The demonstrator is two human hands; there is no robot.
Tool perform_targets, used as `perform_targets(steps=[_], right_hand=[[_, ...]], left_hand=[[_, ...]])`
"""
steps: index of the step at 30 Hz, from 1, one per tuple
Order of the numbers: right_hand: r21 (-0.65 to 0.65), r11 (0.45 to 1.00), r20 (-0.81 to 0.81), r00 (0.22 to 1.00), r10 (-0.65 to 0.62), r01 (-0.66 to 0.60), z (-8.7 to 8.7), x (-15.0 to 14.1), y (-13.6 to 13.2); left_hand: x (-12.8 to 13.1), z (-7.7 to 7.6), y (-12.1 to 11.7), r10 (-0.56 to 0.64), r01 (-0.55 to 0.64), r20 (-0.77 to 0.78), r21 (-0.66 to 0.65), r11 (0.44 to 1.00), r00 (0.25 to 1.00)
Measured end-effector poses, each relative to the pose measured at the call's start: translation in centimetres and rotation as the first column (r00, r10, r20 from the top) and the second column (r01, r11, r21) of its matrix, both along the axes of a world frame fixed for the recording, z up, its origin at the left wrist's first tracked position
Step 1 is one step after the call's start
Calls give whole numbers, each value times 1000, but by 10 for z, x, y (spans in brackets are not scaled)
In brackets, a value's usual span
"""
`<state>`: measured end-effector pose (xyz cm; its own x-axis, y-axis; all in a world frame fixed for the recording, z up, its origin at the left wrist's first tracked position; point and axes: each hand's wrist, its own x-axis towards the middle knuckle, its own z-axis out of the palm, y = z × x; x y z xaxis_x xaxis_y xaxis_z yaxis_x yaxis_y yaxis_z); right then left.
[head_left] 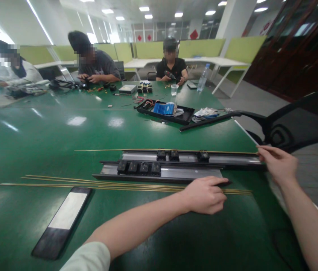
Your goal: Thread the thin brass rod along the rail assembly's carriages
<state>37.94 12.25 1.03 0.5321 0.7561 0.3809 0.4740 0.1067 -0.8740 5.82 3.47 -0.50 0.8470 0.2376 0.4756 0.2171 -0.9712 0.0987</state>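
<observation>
Now pinches a thin brass-coloured rod (147,150) by its end in the right hand (280,163), along the far rail (188,156); rests the left hand (205,196) apart, at the end of the near rail (181,173); cannot tell whether gripping.

On the table (40,146), a nearer rail (187,173) lies before a farther rail (188,156), whose right end is near the right edge; blocks (133,166) sit in both; a single rod (105,150) runs behind the farther rail; loose rods (147,186) lie before the nearer one, a slab (68,209) before their left part; a tray (187,115) lies behind; a bottle (202,79) stands by the far right corner.
</observation>
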Motion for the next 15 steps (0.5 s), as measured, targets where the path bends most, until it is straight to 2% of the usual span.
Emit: perform_targets(steps=[15], right_hand=[[92, 996, -77, 997, -12, 19, 8, -20, -6]], left_hand=[[0, -1, 0, -7, 8, 38, -13, 1000, 999]])
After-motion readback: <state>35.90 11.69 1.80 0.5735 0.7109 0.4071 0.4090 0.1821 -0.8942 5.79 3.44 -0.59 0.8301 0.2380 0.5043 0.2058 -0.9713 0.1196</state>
